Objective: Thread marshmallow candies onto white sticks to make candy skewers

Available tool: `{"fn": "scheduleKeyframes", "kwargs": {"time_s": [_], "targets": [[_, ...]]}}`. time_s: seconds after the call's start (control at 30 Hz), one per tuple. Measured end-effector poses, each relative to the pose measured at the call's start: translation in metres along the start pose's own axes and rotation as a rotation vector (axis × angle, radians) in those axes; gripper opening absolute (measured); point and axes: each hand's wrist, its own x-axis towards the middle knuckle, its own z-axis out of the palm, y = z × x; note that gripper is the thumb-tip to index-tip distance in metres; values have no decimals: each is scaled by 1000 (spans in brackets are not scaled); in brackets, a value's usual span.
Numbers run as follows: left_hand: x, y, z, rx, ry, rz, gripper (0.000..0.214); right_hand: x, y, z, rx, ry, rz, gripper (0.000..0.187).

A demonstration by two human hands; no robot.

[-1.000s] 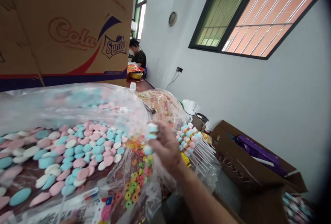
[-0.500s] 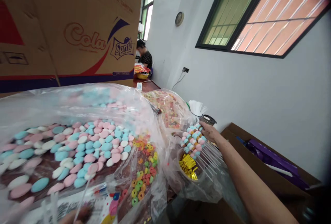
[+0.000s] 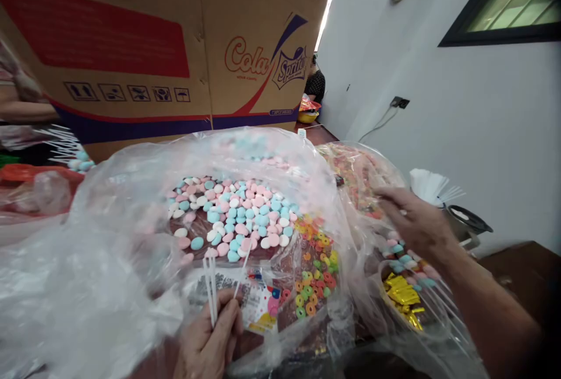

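My left hand (image 3: pixel 209 337) is closed round a few thin white sticks (image 3: pixel 212 287) at the bottom middle, held upright over a clear plastic bag (image 3: pixel 109 239) of pink, blue and white candies (image 3: pixel 239 215). My right hand (image 3: pixel 414 221) hovers with fingers apart above finished candy skewers (image 3: pixel 405 256) lying in a second bag on the right. Coloured ring candies (image 3: pixel 313 274) lie in a bag between my hands. Gold wrappers (image 3: pixel 401 297) show under the skewers.
A large cardboard box (image 3: pixel 175 46) printed Cola and Sprite stands right behind the bags. A white bundle of sticks in a cup (image 3: pixel 432 187) sits at the right by the wall. Another person (image 3: pixel 314 84) sits far back. More skewers (image 3: pixel 65 148) lie at the left.
The camera has swung left and down. My right hand left the skewers it set down and lifted off them. My left hand with the sticks has come into view.
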Motion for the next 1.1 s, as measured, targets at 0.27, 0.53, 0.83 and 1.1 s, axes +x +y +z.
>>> {"fn": "scheduleKeyframes", "kwargs": {"time_s": [0.27, 0.53, 0.83, 1.1], "targets": [[-1, -7, 0, -95, -54, -72, 52, -10, -109, 104, 25, -478, -250, 18], [-2, -9, 2, -58, -31, -46, 52, -21, -115, 143, -161, -389, -218, 14], [-5, -2, 8, -119, 22, -49, 50, -37, -105, 134, 171, -442, -231, 14], [-7, 1, 11, -95, 73, -4, 45, -37, -98, 133, 105, -248, -183, 11]]}}
